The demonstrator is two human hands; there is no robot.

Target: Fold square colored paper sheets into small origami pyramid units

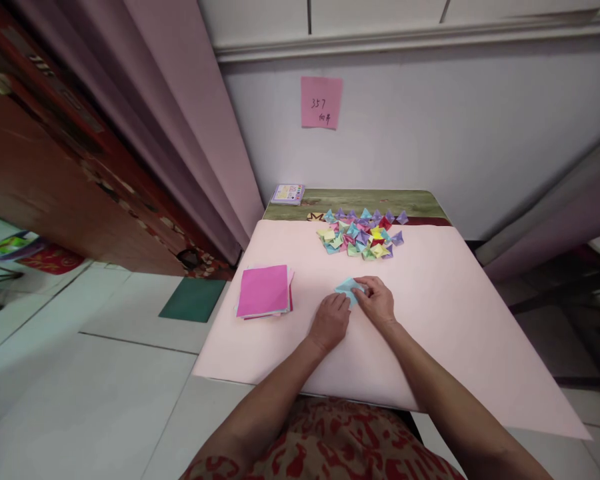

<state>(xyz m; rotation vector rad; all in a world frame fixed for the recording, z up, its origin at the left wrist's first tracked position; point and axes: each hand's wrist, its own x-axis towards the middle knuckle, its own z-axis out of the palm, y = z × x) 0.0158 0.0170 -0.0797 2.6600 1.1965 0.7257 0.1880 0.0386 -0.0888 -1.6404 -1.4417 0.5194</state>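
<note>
A small light-blue sheet of origami paper (349, 287), partly folded, lies on the pink-covered table (430, 320) between my hands. My left hand (331, 319) presses on its near left edge with bent fingers. My right hand (377, 300) pinches the paper's right side between thumb and fingers. Part of the paper is hidden under the fingers. To the left sits a stack of square paper (263, 291) with a magenta sheet on top. Beyond my hands is a pile of small folded paper pieces (363, 235) in purple, blue, green, yellow and red.
A small pack of cards or labels (288, 193) rests on the table's bare green back strip (380, 199). The wall behind carries a pink handwritten note (321, 102). A purple curtain (200, 120) hangs at the left, and a green mat (193, 299) lies on the floor.
</note>
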